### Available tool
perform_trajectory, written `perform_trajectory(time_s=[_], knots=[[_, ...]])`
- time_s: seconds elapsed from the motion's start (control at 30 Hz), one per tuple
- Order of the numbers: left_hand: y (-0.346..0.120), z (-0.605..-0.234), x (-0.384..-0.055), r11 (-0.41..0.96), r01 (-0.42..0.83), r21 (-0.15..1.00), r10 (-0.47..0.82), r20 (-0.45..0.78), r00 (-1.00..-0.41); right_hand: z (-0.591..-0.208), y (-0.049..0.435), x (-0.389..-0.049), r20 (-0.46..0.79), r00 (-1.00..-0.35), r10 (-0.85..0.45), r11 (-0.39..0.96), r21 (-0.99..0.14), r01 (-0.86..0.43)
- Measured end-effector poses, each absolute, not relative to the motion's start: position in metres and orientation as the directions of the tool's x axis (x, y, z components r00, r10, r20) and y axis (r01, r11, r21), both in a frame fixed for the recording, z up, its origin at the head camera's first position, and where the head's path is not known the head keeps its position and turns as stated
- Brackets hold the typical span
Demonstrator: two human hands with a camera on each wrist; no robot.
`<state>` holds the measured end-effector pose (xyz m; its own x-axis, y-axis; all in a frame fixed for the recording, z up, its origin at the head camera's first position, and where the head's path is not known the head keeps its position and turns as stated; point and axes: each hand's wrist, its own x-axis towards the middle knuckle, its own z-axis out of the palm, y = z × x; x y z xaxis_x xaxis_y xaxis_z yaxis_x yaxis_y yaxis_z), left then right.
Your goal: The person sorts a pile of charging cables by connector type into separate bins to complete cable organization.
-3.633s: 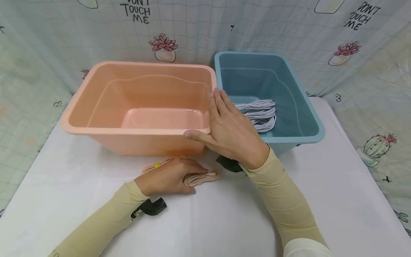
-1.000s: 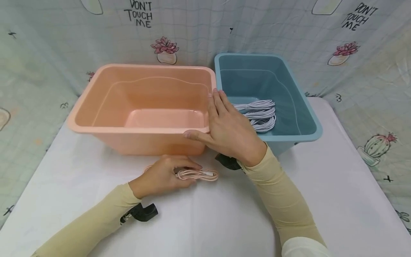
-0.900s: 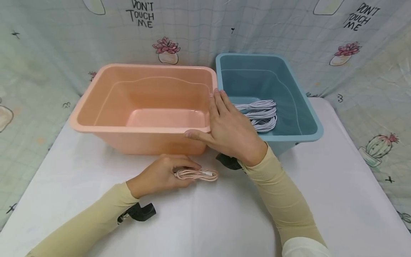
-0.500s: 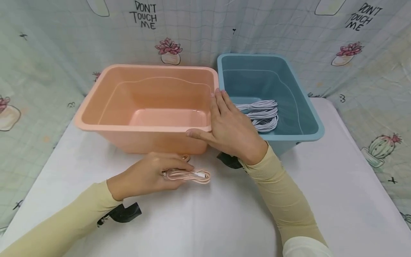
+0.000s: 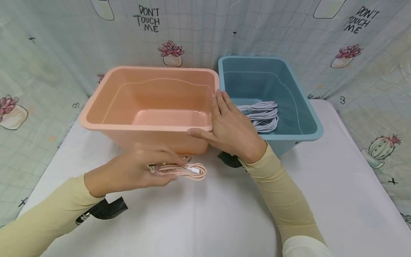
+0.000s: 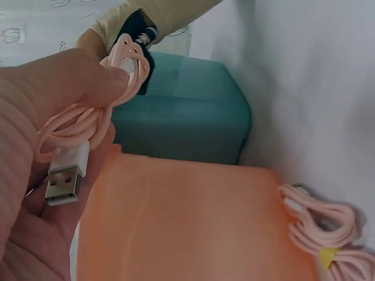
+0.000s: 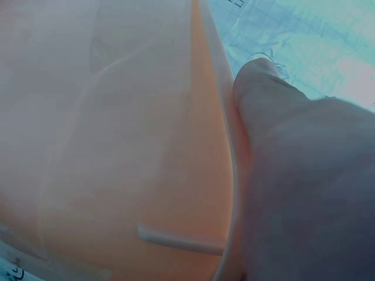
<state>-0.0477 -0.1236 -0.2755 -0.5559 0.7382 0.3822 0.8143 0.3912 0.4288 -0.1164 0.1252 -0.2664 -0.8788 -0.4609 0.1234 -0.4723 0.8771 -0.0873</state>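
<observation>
My left hand [image 5: 135,166] pinches a coiled pink USB cable [image 5: 192,171] between thumb and fingers, above the table in front of the peach bin [image 5: 154,128]. Its metal USB plug [image 6: 63,185] sticks out of the coil in the left wrist view. Behind it, a second pink cable with a yellow tie [image 6: 329,256] lies on the table beside the bin; in the head view the left hand mostly hides it. My right hand [image 5: 232,128] rests with straight fingers along the bin's right rim, its thumb over the front rim [image 7: 234,175].
A blue bin [image 5: 292,137] stands against the peach bin's right side and holds bundled whitish cables [image 5: 266,116]. Inside the peach bin only its bare floor shows. A white cloth covers the table [image 5: 218,210], and a printed curtain [image 5: 199,32] hangs close behind both bins.
The left hand has lifted its pink cable and drawn it left and toward the camera. The second cable's end now shows behind it. The right hand keeps its place on the rim.
</observation>
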Motion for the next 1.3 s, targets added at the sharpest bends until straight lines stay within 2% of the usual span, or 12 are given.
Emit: perform_trajectory(time_s=[0.17, 0.33, 0.6, 1.1, 1.3], knots=[[-0.127, -0.259, -0.049, 0.34, 0.825, 0.452, 0.709, 0.453, -0.54, -0.267, 0.125, -0.118, 0.146, -0.87, -0.471, 0.872, -0.072, -0.484], [-0.132, -0.242, -0.053, 0.304, 0.862, 0.406, 0.683, 0.537, -0.495, -0.267, 0.124, -0.119, 0.15, -0.87, -0.471, 0.872, -0.071, -0.484], [-0.143, -0.225, -0.064, 0.284, 0.888, 0.362, 0.654, 0.604, -0.456, -0.266, 0.125, -0.119, 0.125, -0.881, -0.456, 0.881, -0.083, -0.467], [-0.159, -0.212, -0.088, 0.433, 0.843, 0.318, 0.599, 0.597, -0.533, -0.267, 0.126, -0.119, 0.112, -0.889, -0.444, 0.887, -0.086, -0.454], [-0.164, -0.206, -0.1, 0.525, 0.796, 0.3, 0.56, 0.583, -0.589, -0.27, 0.125, -0.119, 0.125, -0.883, -0.453, 0.885, -0.053, -0.462]])
